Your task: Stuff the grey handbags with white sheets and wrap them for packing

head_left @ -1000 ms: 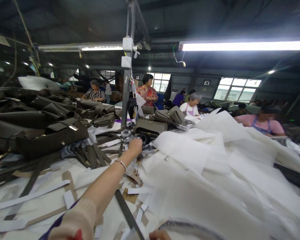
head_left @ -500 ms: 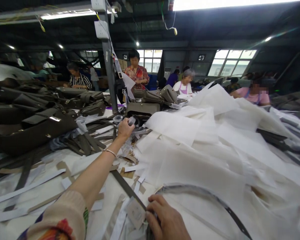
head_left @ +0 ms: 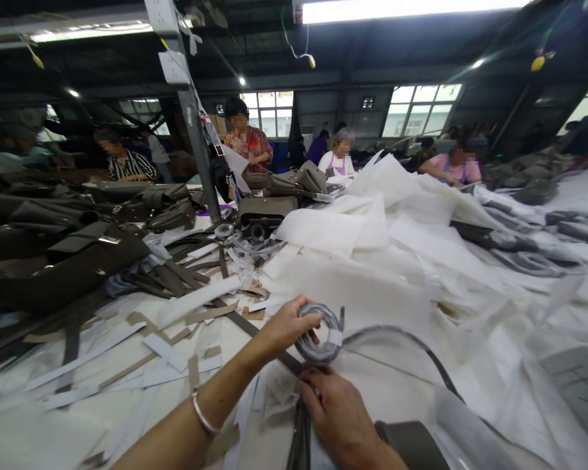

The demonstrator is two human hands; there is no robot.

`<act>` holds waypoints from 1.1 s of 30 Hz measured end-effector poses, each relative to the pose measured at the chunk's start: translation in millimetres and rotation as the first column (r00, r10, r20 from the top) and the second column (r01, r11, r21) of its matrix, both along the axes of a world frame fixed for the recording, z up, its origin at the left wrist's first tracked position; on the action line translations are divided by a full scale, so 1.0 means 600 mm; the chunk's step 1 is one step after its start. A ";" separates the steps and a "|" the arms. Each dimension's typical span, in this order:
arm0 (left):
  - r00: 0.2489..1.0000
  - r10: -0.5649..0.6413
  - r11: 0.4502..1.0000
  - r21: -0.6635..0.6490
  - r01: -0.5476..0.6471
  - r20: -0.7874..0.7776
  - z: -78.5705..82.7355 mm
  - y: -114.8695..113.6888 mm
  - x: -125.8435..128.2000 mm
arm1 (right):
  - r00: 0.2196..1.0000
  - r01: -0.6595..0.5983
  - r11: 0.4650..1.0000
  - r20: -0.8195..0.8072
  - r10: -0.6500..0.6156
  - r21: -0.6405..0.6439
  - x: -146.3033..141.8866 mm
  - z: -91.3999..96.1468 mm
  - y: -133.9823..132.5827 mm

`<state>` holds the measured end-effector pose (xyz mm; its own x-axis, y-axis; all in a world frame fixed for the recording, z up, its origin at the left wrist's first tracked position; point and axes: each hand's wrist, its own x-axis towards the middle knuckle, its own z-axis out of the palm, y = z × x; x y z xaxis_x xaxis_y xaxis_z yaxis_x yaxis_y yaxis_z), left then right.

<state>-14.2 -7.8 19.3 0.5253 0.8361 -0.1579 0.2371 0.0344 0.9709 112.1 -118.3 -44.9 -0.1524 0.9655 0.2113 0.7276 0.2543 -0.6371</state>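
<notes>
My left hand [head_left: 294,324] grips a coiled strap [head_left: 329,356], a dark roll in clear plastic with a pale band on its side. The coil is held up over the white sheets in front of me. Just below it, my right hand [head_left: 340,408] is closed, its fingers curled around the top of dark straps [head_left: 301,437] that hang toward me. Its fingertips are partly hidden. A long dark strap [head_left: 424,346] in clear wrap arcs away to the right. Beside my right wrist lies a dark leather-like piece [head_left: 411,444].
Dark bags [head_left: 73,258] are heaped at the left, and another bag [head_left: 269,207] stands behind the scraps. Paper and strap offcuts [head_left: 166,352] litter the table. White sheets [head_left: 372,261] pile up at the right. A metal post [head_left: 196,130] rises at the back, with several co-workers beyond.
My left hand has come back from the far scraps toward my right hand, and the coiled strap now shows in it. The camera view has shifted right.
</notes>
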 end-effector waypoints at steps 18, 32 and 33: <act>0.835 0.291 0.933 0.332 -0.140 -0.467 -0.044 -0.107 0.055 | 0.967 0.254 0.923 -0.039 -0.254 0.291 0.119 0.009 0.000; 0.923 -0.032 0.903 0.385 0.190 -0.383 -0.081 -0.128 0.027 | 0.977 -0.186 0.982 0.105 0.186 -0.012 0.207 -0.015 0.048; 0.921 -0.028 0.893 0.404 0.198 -0.389 -0.084 -0.124 0.022 | 0.964 -0.233 0.972 0.122 0.236 -0.036 0.204 -0.011 0.047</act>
<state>-1.2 -82.0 -31.2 0.5963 0.8027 0.0027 0.5514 -0.4121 0.7254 234.3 -90.0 -51.3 -0.3989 0.9036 0.1564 0.7232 0.4149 -0.5521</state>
